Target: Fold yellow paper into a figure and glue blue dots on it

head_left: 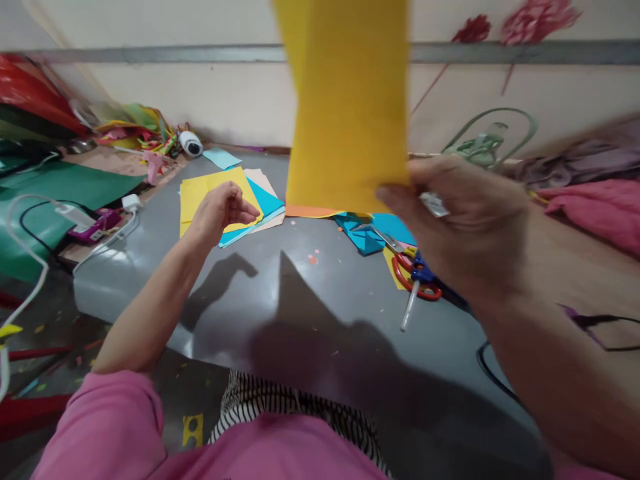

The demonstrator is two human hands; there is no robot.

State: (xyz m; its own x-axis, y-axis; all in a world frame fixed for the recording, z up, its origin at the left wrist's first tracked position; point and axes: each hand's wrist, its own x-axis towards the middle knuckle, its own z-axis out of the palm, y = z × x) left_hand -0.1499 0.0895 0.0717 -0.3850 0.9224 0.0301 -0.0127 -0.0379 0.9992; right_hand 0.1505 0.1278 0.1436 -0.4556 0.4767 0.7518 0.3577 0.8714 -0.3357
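My right hand (465,220) pinches the lower right corner of a yellow sheet of paper (350,113). The sheet is held up, looks folded along its left part, and runs out of the top of the head view. My left hand (225,207) hovers at or just over a stack of yellow paper (197,197); its fingers are loosely bent and apart, with nothing seen in them. Whether it touches the stack I cannot tell. Blue paper (265,193) sticks out beneath the yellow stack. Orange paper (313,211) peeks out below the raised sheet.
Red-handled scissors (417,277) lie beside blue folded paper (367,240) on the grey table (225,333). Near them is a clear stick (410,307). A white camera (191,143) and a pink glue gun (153,167) stand at the back left. A power strip (95,225) with cables sits left.
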